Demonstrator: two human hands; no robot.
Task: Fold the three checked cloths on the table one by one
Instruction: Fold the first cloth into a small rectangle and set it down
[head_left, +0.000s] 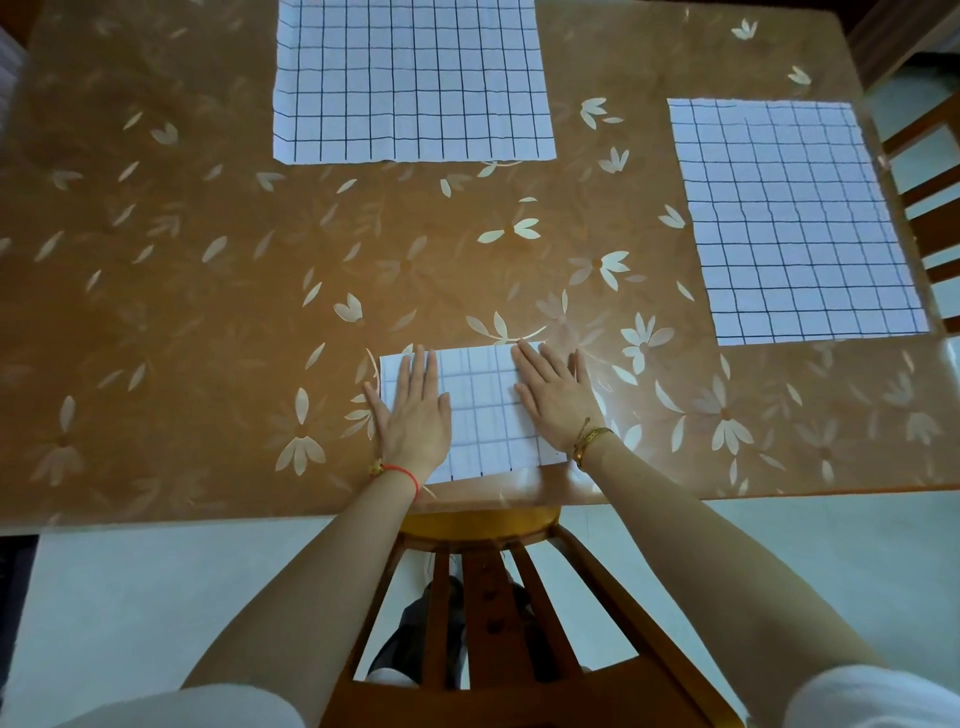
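I've got the left hand (413, 410) and right hand (553, 397) flat, fingers straight, pressing the folded checked cloth (480, 410), a thin rectangle at the glossy floral table's (208, 312) near edge.

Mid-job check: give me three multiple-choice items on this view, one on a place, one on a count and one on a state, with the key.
1. Where on the table does the folded cloth lie?
A. far left corner
B. middle
C. near edge, in front of the person

2. How many checked cloths lie spread out, unfolded?
A. one
B. two
C. three

3. How are the hands?
A. both flat, pressing the folded cloth
B. both pinching a lifted corner
C. one raised off the table

Key:
1 C: it sits at the near edge, under the left hand and the right hand.
2 B: the far cloth and the right cloth lie flat at full size.
3 A: the straight fingers of both hands rest on the folded cloth.
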